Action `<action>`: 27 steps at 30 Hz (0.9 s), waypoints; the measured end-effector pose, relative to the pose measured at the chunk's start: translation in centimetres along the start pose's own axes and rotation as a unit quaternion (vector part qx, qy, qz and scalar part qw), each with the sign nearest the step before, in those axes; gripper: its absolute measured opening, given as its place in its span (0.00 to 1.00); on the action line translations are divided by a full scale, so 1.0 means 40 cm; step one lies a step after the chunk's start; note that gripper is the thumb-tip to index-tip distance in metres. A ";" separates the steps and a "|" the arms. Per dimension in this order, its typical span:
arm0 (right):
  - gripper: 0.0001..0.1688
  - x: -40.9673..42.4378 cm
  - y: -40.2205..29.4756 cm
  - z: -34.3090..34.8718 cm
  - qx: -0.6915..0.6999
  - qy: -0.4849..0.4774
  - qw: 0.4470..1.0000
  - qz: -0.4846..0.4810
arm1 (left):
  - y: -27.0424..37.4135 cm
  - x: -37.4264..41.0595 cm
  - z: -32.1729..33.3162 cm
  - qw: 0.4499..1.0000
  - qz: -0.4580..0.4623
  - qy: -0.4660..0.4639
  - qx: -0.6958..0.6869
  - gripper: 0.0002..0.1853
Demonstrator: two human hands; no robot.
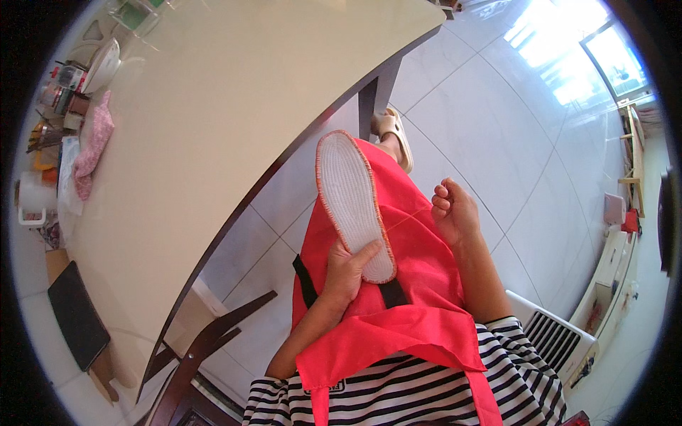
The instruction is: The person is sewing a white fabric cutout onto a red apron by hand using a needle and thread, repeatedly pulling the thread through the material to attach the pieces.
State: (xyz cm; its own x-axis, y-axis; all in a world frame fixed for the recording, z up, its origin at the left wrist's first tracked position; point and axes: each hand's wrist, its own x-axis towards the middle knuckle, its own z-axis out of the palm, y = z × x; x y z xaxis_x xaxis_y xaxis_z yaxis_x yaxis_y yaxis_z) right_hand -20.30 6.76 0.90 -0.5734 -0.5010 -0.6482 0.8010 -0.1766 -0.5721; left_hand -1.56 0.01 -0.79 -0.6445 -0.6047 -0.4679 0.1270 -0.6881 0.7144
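A white stitched shoe insole [352, 202] with an orange overcast edge lies over my lap, its toe end pointing away from me. My left hand [346, 269] grips it near the heel, thumb on top. From its right edge a thin orange thread [409, 218] runs taut to my right hand [450, 205], whose fingers are curled and pinched on the thread. Whether a needle is in those fingers cannot be told. Under the insole is a red apron [421, 266].
To the left stands a pale table [213, 106] with a pink cloth [96, 146], a white bowl [102, 66] and several small items at its far side. A dark wooden chair [208, 341] is at lower left. A white slatted appliance [551, 333] stands on the right.
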 end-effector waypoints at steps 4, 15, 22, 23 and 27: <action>0.07 0.016 0.009 -0.024 0.023 -0.033 0.999 0.006 | 0.000 0.001 0.000 1.000 0.000 0.003 0.016 0.10; 0.05 -0.004 0.020 -0.015 -0.092 -0.078 0.992 -0.041 | 0.012 0.002 -0.004 0.996 -0.025 0.009 -0.080 0.11; 0.04 -0.032 0.054 0.004 -0.196 -0.163 0.959 -0.122 | 0.016 0.008 -0.007 0.995 -0.040 -0.002 -0.086 0.13; 0.04 -0.043 0.058 0.016 -0.152 -0.177 0.965 -0.118 | 0.015 0.008 -0.008 0.995 -0.041 -0.003 -0.086 0.13; 0.05 -0.066 0.048 0.032 0.042 -0.253 0.966 -0.039 | 0.013 0.009 -0.011 0.994 -0.049 -0.001 -0.098 0.13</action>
State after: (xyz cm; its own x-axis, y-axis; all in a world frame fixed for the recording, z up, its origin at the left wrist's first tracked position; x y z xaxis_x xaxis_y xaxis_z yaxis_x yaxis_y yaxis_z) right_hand -17.03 6.66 2.14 -0.4921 -0.8292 -0.2650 0.7826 -0.2882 -0.5517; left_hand -1.41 -0.74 -0.81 -0.6628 -0.5304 -0.5285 0.2085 -0.8086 0.5501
